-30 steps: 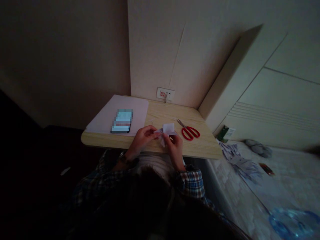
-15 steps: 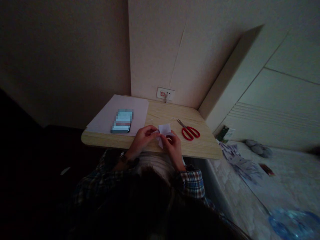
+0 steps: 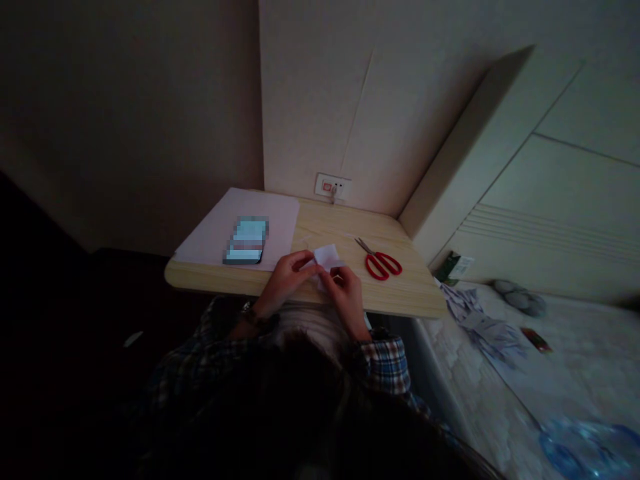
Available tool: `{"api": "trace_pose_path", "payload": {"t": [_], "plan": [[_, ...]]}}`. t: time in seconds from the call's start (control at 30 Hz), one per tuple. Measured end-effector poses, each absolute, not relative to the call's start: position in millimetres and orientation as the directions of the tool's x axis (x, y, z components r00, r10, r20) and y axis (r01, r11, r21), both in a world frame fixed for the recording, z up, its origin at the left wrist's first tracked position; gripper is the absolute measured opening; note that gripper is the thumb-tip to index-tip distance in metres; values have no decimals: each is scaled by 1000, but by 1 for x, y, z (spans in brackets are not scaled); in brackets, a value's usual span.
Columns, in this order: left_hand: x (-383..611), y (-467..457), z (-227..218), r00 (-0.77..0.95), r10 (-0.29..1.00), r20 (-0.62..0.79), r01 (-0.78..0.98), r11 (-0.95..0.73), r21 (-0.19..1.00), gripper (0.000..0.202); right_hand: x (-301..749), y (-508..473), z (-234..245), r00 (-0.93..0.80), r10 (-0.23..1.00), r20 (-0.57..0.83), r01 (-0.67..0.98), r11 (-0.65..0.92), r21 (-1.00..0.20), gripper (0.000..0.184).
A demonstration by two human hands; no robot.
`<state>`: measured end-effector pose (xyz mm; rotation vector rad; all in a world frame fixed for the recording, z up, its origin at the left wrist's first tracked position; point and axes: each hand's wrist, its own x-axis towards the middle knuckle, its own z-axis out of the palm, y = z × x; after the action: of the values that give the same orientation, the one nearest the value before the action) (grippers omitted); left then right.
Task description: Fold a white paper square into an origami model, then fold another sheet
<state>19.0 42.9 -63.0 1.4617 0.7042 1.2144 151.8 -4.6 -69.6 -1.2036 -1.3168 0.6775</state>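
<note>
A small piece of folded white paper [image 3: 327, 257] is pinched between my two hands above the front part of the wooden tabletop [image 3: 400, 293]. My left hand [image 3: 287, 275] grips its left side with thumb and fingers. From the right, my right hand [image 3: 345, 288] is closed on the paper too, fingertips close to those of the left. The fingers hide the paper's lower part. Red-handled scissors [image 3: 379, 261] lie just right of my right hand, blades pointing to the wall. Left of my hands, a phone [image 3: 246, 240] with a lit, blurred screen rests on large white paper [image 3: 210, 230].
Behind the tabletop, the wall carries a socket [image 3: 333, 187] with something plugged in. On the right, a bed [image 3: 450, 353] holds a heap of paper strips [image 3: 480, 320], a grey object [image 3: 519, 297] and a blue transparent plastic item [image 3: 590, 447]. A white scrap [image 3: 133, 339] lies on the dark floor.
The paper's upper flap has tilted slightly to the left and lower between my fingers. Both hands keep their hold with almost no movement. The view has shifted a little.
</note>
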Motion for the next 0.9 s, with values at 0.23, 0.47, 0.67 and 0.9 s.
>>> {"api": "trace_pose_path", "payload": {"t": [0.23,0.47,0.67,0.9], "plan": [[17,42,-65,249,923,294,-102,-277,956,27,151,-6,-68,132,924,358,303,306,-903,22],[16,41,-65,221,931,289,-94,-274,957,26,149,-7,-64,138,921,365,355,298,-886,29],[17,41,-62,207,939,275,-67,-267,961,30,150,-7,-64,99,915,391,401,323,-857,31],[17,42,-67,212,941,263,-81,-252,964,29,151,-7,-66,119,885,450,421,365,-830,31]]}}
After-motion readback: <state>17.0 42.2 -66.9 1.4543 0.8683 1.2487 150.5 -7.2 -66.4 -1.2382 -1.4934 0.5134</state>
